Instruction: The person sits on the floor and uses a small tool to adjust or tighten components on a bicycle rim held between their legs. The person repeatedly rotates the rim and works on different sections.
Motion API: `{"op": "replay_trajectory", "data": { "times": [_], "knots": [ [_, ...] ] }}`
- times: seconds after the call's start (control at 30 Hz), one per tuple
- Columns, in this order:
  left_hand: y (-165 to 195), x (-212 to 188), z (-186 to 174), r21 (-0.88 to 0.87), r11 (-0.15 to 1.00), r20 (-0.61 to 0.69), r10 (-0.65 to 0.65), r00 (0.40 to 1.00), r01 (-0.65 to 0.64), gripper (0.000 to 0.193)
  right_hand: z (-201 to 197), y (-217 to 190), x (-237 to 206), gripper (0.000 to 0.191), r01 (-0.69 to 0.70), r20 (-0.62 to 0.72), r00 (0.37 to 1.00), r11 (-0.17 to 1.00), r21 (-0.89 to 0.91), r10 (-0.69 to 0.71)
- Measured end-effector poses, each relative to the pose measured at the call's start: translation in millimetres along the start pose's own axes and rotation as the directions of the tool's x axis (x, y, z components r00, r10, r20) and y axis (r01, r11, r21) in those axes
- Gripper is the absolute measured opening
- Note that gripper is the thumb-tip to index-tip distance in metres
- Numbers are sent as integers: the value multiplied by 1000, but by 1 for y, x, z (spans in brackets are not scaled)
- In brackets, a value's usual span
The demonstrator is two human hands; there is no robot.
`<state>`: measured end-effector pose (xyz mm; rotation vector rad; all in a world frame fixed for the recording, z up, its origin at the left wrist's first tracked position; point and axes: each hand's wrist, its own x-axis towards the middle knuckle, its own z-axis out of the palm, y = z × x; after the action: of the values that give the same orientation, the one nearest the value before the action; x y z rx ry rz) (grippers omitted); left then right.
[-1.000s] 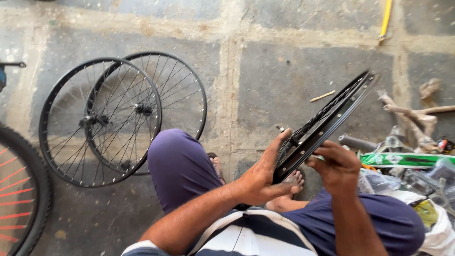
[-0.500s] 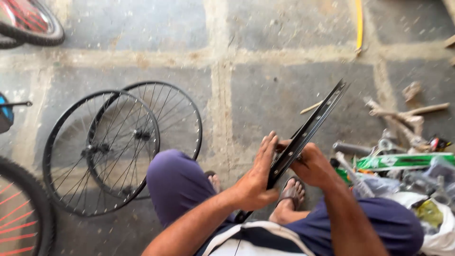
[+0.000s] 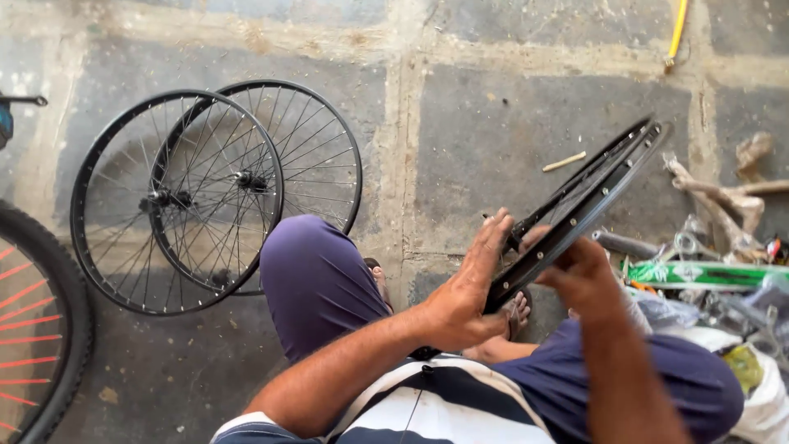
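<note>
It was a bicycle repair workshop on a rough stone-slab floor (image 3: 509, 140), where two bare spoked wheels (image 3: 214, 193) lay overlapped, a tyred wheel with orange spokes (image 3: 33, 329) stood nearby, and a clutter of parts and bags (image 3: 715, 279) lay alongside.

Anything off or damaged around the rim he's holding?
No visible damage. Both hands, left and right, hold the black wheel rim edge-on. Two spoked wheels lie overlapped on the stone floor. Clutter of parts sits at right.
</note>
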<state>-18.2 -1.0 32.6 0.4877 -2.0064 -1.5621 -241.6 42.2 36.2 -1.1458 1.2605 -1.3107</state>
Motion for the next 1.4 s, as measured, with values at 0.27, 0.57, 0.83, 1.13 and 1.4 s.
{"op": "replay_trajectory", "data": {
  "times": [0.27,0.57,0.83,1.13,1.4],
  "knots": [
    [-3,1,0,10,1000,-5,-20,1000,20,115,42,24,-22,33,279,-163,737,515,-810,-656],
    [1,1,4,70,997,20,-15,1000,13,114,-50,13,2,59,-72,485,873,969,238,-55],
    [1,1,2,59,998,-11,-4,1000,4,113,19,22,-25,33,135,-278,901,823,-552,-334],
    [-3,-3,3,20,1000,-29,-7,1000,7,114,37,27,-33,39,237,-246,758,606,-760,-605],
    [22,95,-26,-194,981,61,28,998,-16,101,20,64,-46,35,264,-319,892,942,-206,-320]
  ]
}}
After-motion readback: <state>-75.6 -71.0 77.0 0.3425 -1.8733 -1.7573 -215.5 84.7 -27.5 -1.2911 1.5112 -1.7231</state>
